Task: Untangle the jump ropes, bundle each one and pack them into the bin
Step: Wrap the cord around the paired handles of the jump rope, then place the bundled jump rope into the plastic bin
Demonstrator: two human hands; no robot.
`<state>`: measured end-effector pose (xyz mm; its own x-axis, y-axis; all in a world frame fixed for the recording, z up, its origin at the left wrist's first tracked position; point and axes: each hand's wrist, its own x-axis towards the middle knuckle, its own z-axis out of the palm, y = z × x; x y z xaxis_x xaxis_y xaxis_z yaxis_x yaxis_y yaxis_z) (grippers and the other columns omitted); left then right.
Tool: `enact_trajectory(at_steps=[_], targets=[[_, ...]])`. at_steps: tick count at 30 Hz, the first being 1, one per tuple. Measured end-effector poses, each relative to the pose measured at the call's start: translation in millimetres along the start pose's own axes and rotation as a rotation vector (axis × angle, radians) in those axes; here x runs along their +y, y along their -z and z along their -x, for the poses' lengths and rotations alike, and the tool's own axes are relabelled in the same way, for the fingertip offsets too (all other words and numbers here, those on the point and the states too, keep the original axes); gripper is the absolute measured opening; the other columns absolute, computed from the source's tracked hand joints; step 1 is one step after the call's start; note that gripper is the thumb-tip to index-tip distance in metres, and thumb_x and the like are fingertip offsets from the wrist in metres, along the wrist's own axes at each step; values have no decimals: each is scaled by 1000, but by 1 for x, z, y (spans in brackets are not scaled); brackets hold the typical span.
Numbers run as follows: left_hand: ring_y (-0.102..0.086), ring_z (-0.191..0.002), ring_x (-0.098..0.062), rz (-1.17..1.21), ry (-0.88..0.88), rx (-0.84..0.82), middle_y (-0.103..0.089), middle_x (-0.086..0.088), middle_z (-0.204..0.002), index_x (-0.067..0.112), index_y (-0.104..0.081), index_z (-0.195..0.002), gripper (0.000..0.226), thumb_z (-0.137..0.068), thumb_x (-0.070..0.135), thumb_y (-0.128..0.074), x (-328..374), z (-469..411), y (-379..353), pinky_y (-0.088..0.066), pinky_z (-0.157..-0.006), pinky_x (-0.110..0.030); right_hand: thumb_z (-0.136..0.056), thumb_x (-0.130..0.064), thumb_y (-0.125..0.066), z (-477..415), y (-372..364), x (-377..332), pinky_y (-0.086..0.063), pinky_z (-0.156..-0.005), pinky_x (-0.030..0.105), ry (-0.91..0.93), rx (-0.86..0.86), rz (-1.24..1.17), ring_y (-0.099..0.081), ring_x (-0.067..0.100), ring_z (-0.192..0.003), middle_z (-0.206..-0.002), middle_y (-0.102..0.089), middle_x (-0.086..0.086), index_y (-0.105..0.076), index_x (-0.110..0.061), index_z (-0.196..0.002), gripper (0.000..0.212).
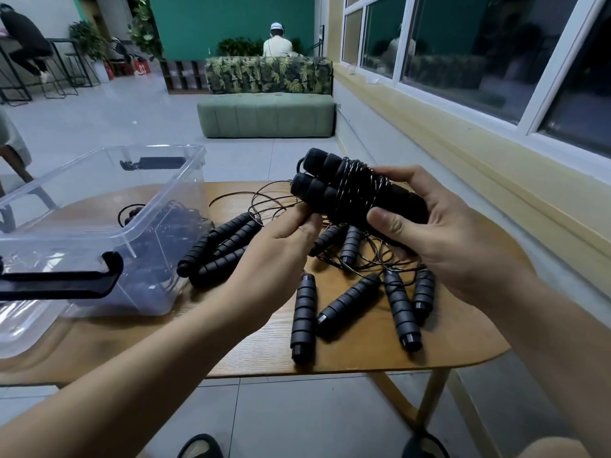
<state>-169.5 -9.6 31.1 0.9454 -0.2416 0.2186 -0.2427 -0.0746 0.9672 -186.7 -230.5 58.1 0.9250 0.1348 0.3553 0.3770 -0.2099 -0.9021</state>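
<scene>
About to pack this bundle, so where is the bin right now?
In the head view the clear bin sits at the left on the wooden table, just left of the loose jump-rope handles and the left hand.

Bare forearms [165,355], dark shoes [206,440]

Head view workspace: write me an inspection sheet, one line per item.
Surface: rounded light wooden table, partly covered.
Job's things: wound bundle of black foam-handled jump rope held above table; loose black jump ropes tangled on it; clear plastic bin at left, some inside.
Clutter: nothing seen.
Hands: left hand pinches thin dark cord at bundle; right hand grips bundle.
Cables: loose cords looped on table.
Surroundings: green upholstered bench, large windows, person seated behind.
</scene>
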Motion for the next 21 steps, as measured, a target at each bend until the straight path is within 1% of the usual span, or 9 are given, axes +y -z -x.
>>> enact_trajectory(at_steps=[2, 4, 7, 9, 12, 15, 17, 19, 21], targets=[[-49, -62, 1, 48, 42, 2, -57, 21, -66, 27, -68, -90, 28, -111, 20, -51, 0, 0, 0, -35, -50, -10, -95, -30, -77, 1, -2, -1, -49, -66, 19, 22, 0, 131, -60, 3, -66, -75, -66, -13, -60, -34, -136, 44], [-46, -69, -11, 114, 100, 1, -56, 13, -75, 35, -71, -81, 29, -105, 24, -60, 0, -1, 0, -36, -58, -21, -93, -32, -81, 2, -5, 1, -49, -74, 21, 53, 17, 244, -67, 4, -77, -86, -72, -13, -59, -37, -133, 45], [-42, -70, -14, 258, 191, 23, -53, 7, -74, 33, -69, -64, 32, -94, 22, -64, 0, -5, 2, -34, -67, -30, -91, -32, -84, 3, -13, 3, -48, -72, 18, 122, 71, 403, -71, 6, -80, -91, -75, -16, -56, -38, -132, 50], [-43, -69, -13, 253, 230, 43, -54, 11, -69, 34, -69, -60, 34, -93, 29, -63, 5, -4, 2, -35, -69, -31, -92, -35, -82, 5, -20, 5, -58, -78, 28, 202, 103, 503, -74, 7, -87, -100, -76, -15, -54, -37, -135, 52], [-58, -85, -9, 246, 210, 66, -69, 18, -83, 35, -78, -87, 14, -93, 45, -69, 17, 1, 1, -39, -82, -32, -94, -46, -73, 7, -34, 6, -62, -81, 41, 347, 123, 573, -74, 15, -97, -117, -75, -9, -53, -29, -141, 54], [-67, -95, 0, 291, 123, 52, -76, 11, -107, 21, -71, -124, 32, -100, 42, -65, 26, 3, 4, -49, -77, -18, -98, -41, -69, 4, -46, 4, -63, -80, 34, 467, 140, 632, -72, 12, -99, -122, -72, -7, -54, -19, -145, 54], [-70, -98, 1, 274, 86, 55, -76, 5, -107, 15, -67, -126, 39, -101, 44, -64, 38, 2, 6, -53, -73, -12, -102, -32, -72, -1, -52, 2, -63, -81, 30, 544, 163, 707, -74, 15, -99, -127, -73, -3, -53, -15, -148, 53], [-69, -82, 1, 240, 102, 95, -73, 2, -94, 11, -67, -114, 49, -94, 55, -68, 51, -6, 12, -54, -71, -14, -103, -21, -74, -5, -61, 2, -63, -76, 30, 621, 187, 784, -76, 22, -95, -131, -72, 2, -51, -13, -152, 54], [-60, -62, -2, 170, 134, 127, -65, 6, -77, 16, -64, -98, 51, -83, 64, -75, 63, -20, 26, -48, -68, -26, -104, -13, -69, -11, -76, 0, -64, -66, 37, 650, 181, 788, -75, 26, -85, -128, -71, 6, -49, -10, -152, 52]])
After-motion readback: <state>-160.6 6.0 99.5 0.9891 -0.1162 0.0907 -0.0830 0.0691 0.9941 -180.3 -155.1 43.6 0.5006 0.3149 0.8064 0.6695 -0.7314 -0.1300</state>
